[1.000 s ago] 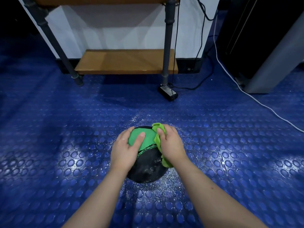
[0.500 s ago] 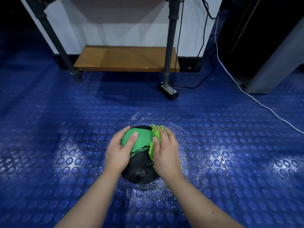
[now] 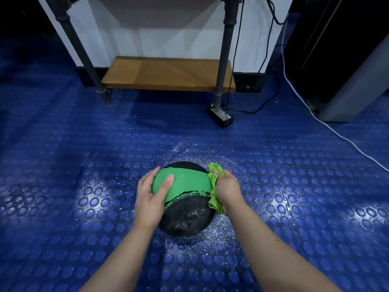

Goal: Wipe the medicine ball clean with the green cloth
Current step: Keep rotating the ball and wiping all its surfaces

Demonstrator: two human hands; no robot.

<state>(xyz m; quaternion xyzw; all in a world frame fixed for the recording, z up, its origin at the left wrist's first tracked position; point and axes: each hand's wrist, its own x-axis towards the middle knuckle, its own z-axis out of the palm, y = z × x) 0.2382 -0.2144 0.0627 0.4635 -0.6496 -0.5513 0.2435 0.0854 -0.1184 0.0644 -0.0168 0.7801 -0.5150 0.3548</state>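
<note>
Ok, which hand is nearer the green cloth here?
Right. The right hand grips the green cloth against the right side of the medicine ball; the left hand rests on the ball's left side, clear of the cloth.

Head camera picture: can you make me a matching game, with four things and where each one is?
Things:
1 left hand
2 green cloth
3 wooden shelf
4 white cable

Places:
A lying across the blue floor, far right
B bunched in the right hand
C resting on the medicine ball
D low between two grey legs

Pairs: 1-C, 2-B, 3-D, 4-A
</note>
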